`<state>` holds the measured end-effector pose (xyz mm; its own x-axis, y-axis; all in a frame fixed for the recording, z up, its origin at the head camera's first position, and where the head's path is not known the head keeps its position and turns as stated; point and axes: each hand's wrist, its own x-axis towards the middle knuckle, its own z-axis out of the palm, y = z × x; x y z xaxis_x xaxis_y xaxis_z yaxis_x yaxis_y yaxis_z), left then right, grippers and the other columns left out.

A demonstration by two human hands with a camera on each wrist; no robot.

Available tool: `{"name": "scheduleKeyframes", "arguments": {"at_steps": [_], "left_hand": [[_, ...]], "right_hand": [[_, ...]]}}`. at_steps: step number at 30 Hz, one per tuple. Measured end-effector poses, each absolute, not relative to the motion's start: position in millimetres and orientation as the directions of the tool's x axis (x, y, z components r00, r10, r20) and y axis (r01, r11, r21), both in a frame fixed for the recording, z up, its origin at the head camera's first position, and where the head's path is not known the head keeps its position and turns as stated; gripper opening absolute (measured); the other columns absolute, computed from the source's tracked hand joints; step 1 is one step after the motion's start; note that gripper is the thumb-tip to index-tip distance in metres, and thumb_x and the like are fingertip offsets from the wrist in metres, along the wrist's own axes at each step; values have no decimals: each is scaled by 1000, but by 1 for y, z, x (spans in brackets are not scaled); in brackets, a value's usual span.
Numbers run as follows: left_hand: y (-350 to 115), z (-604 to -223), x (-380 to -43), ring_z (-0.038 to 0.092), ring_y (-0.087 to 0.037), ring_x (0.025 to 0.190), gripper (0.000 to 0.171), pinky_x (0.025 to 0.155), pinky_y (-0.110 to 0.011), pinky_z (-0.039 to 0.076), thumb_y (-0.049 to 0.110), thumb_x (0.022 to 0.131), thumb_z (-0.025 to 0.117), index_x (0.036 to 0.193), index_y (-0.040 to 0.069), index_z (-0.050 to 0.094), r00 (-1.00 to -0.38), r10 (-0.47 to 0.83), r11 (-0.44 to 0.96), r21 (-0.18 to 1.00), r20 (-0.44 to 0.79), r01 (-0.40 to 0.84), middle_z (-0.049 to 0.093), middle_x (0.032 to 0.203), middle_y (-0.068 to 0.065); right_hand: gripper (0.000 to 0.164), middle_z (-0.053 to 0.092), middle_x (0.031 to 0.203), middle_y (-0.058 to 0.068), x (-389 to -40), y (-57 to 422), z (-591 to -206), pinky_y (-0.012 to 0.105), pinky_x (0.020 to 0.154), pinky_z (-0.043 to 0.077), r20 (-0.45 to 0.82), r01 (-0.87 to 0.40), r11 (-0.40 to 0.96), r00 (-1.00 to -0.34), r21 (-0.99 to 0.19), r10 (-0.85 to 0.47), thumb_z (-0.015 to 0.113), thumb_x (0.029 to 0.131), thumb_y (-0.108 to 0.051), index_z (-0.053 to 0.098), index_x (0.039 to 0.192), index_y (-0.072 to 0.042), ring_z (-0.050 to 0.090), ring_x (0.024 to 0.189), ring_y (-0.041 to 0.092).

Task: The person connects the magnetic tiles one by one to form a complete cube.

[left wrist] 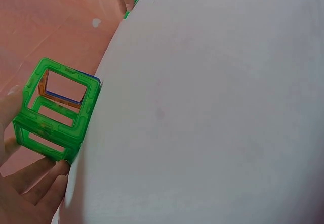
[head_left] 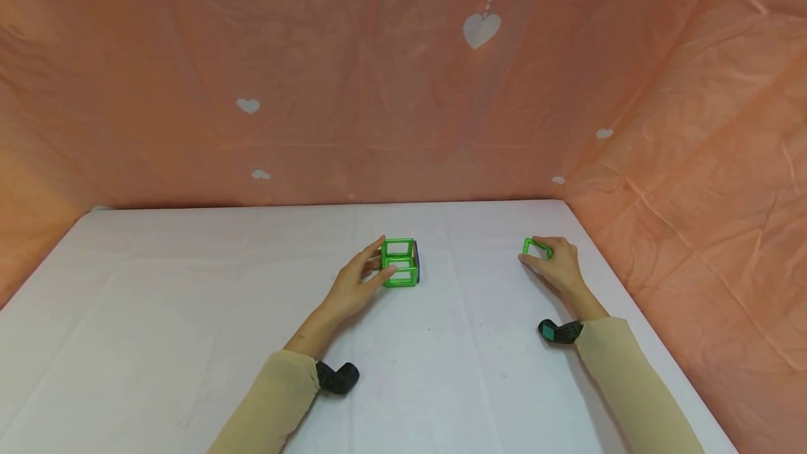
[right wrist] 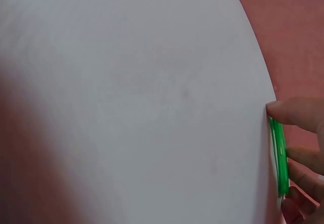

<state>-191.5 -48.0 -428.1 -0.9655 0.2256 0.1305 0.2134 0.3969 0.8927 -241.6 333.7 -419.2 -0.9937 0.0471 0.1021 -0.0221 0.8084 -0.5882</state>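
Observation:
My left hand (head_left: pixel 350 290) grips a small box of magnetic tiles (head_left: pixel 403 270) from its left side, thumb at the near face and fingers behind. In the left wrist view the box (left wrist: pixel 46 125) has green square frames, with a blue and an orange tile on its far sides. Over at the right of the table, my right hand (head_left: pixel 560 267) pinches a green square magnetic tile (head_left: pixel 540 245) between thumb and fingers. The right wrist view shows this tile (right wrist: pixel 281 158) edge-on, close to the white surface.
A white cloth covers the table (head_left: pixel 189 314). Orange sheeting with white hearts (head_left: pixel 353 90) hangs behind it and along its right side (head_left: pixel 712 195). Black devices sit at the left wrist (head_left: pixel 338 378) and the right wrist (head_left: pixel 561 333).

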Motion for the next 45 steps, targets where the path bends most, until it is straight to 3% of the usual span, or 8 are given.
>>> {"name": "scheduleKeyframes", "arguments": {"at_steps": [13,29,36,45], "left_hand": [[-48,-427,-191,50,-35,127,65,107,-47,39,23,95,61,151,10,31,-966,226,401,891,128,212,48,141,-19],[-47,-426,-190,50,-35,127,65,108,-47,39,24,95,61,151,11,30,-966,224,406,889,125,209,48,141,-19],[-48,-427,-191,52,-34,125,65,107,-46,40,24,95,61,151,11,30,-967,222,415,885,126,211,50,139,-20],[-47,-426,-190,50,-34,127,64,107,-46,40,24,95,61,151,11,31,-967,221,418,884,124,209,49,140,-19]], "right_hand": [[58,53,124,31,-240,324,-420,43,85,31,139,-48,783,-989,-620,49,75,81,-24,58,126,7,38,114,42],[56,59,120,29,-244,304,-418,47,92,31,209,-166,751,-977,-640,-38,78,77,-21,61,123,6,44,114,41],[58,56,123,26,-243,293,-417,43,89,34,175,-160,718,-983,-678,-54,79,77,-23,60,125,3,39,118,40],[55,56,124,25,-242,279,-415,47,92,34,196,-203,693,-977,-692,-90,79,77,-20,62,124,2,38,121,39]]}}
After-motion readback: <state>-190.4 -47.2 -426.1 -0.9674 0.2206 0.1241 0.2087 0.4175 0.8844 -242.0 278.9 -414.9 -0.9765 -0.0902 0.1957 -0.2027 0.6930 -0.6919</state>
